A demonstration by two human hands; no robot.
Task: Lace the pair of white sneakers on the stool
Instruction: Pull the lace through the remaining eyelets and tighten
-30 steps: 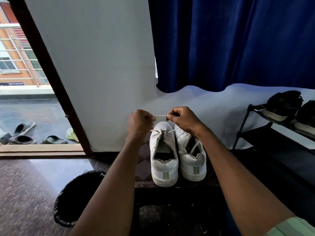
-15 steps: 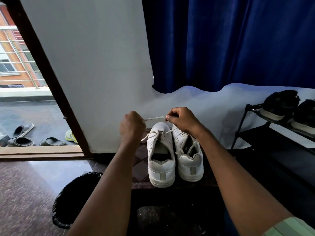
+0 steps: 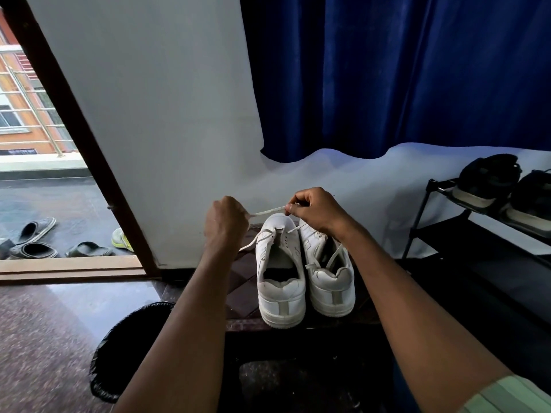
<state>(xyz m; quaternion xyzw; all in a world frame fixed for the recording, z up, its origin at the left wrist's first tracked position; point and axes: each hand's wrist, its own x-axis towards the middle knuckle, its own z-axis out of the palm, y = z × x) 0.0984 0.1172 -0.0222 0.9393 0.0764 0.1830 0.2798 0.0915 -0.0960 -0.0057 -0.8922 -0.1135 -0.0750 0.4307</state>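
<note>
Two white sneakers stand side by side on a dark tiled stool (image 3: 241,296), heels toward me. A white lace (image 3: 268,210) runs taut above the toe of the left sneaker (image 3: 280,281), stretched between my two hands. My left hand (image 3: 226,225) grips one end, and a loose part of the lace trails down beside that shoe. My right hand (image 3: 313,208) pinches the other end over the toe. The right sneaker (image 3: 331,278) has loose laces lying across its opening.
A black bin (image 3: 125,350) stands on the floor left of the stool. A black shoe rack (image 3: 477,231) with dark shoes is at the right. A blue curtain (image 3: 402,73) hangs behind. An open doorway at left shows sandals (image 3: 35,242) outside.
My left hand has drawn further left, away from my right hand, lengthening the stretch of lace between them. The sneakers have not moved.
</note>
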